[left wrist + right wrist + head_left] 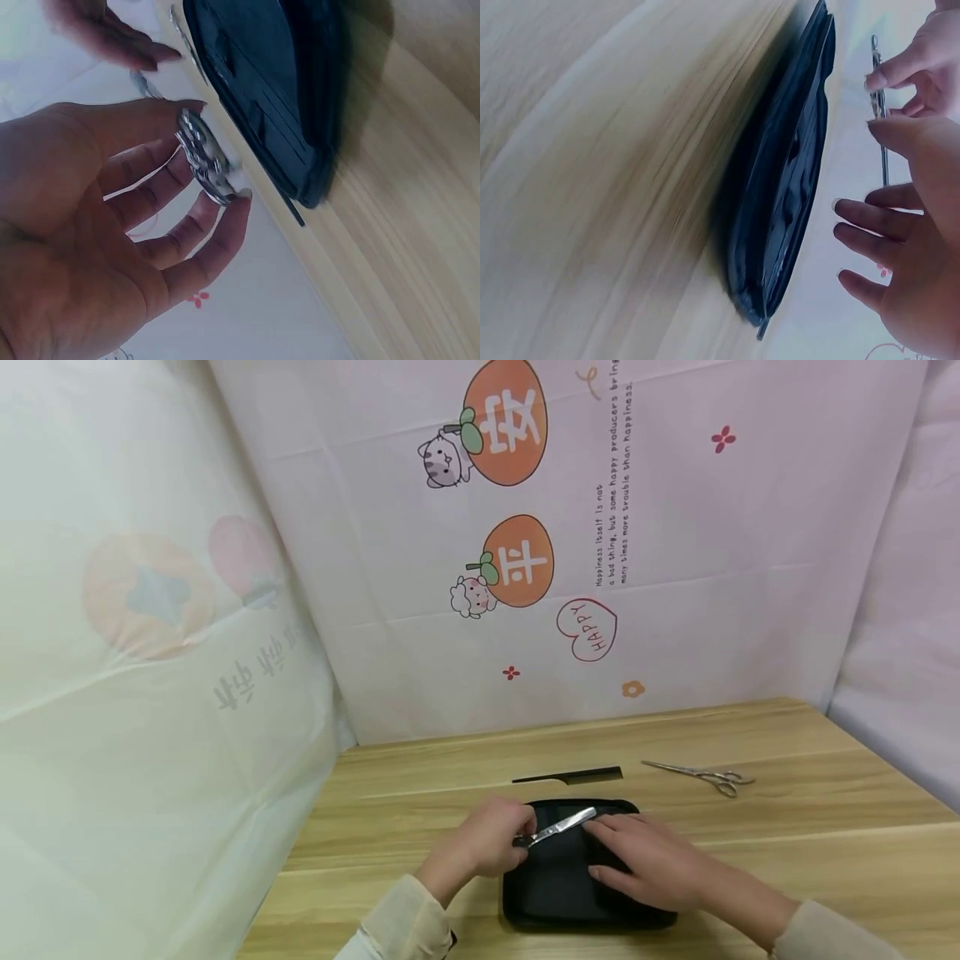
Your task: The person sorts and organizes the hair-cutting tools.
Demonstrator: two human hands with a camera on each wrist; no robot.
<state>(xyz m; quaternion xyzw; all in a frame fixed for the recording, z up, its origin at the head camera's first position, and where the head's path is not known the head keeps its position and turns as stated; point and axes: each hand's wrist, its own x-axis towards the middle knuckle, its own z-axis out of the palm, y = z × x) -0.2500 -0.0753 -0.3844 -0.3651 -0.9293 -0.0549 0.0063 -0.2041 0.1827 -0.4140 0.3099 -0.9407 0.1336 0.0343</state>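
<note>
My left hand pinches a pair of silver scissors by the handle end, with the blades pointing right. In the left wrist view, the scissors' finger rings sit between thumb and fingertips. My right hand has its fingers extended, the fingertips close to the blade tips; whether they touch cannot be told. Beneath both hands a black case lies on the table. Slots or straps show on its inner face in the left wrist view, and the right wrist view shows the case from its edge.
Behind the case lies a black tail comb. To its right rests a second pair of silver scissors. The wood-grain table meets a printed white cloth at the back, and a pale cloth hangs on the left.
</note>
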